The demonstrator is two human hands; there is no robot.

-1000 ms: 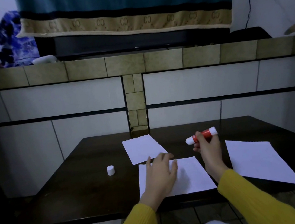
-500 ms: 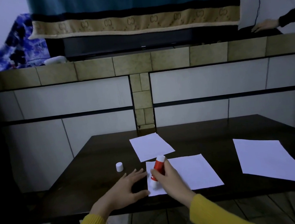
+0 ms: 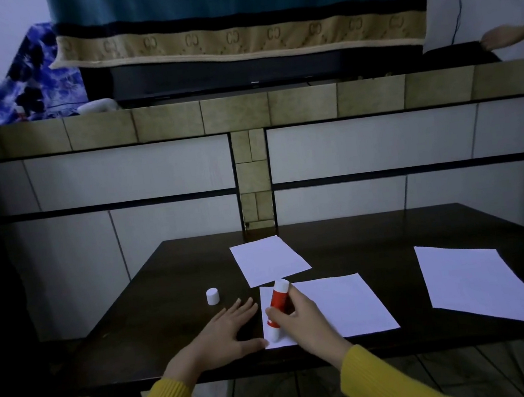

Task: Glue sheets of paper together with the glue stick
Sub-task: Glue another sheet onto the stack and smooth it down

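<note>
Left hand (image 3: 227,331) lies flat with fingers spread on the table (image 3: 156,311), thumb touching the near sheet (image 3: 341,306) at its left edge; right hand (image 3: 300,319) grips the glue stick (image 3: 278,307) — tip down at that edge, its length leaning away — so the stroke likely runs rightward

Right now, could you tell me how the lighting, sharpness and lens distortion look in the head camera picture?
Head view: dim and bluish, the dark table nearly black, the three white sheets, like the right one, brightest; corners darken; the tiled ledge bows from wide-angle distortion; the right hand gripping the glue stick and the flat left hand look fairly sharp, while the far hand at upper right is blurred.
</note>
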